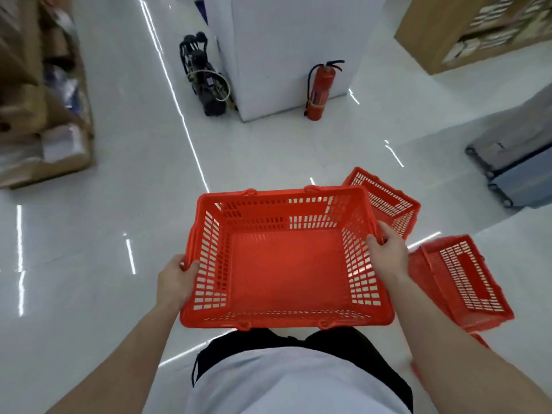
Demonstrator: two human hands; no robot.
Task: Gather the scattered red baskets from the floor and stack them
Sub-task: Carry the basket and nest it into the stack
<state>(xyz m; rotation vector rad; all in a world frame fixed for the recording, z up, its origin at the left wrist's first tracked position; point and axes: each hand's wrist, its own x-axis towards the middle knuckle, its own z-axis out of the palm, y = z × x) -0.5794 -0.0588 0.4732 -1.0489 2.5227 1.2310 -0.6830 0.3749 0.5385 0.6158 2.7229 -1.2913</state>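
Both hands on the red basket [286,261] — left hand [176,282] and right hand [388,252] curled round opposite rims, holding it level at the waist. Two more baskets — one [385,198] and another [466,282] — lie on the floor [119,204] to the right.

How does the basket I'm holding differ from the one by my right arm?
The held basket is lifted, gripped at both ends by the left hand and right hand; the floor basket is untouched. The held basket sits level, showing its solid bottom; the floor basket looks tipped, slotted wall up. Both are red slotted plastic.
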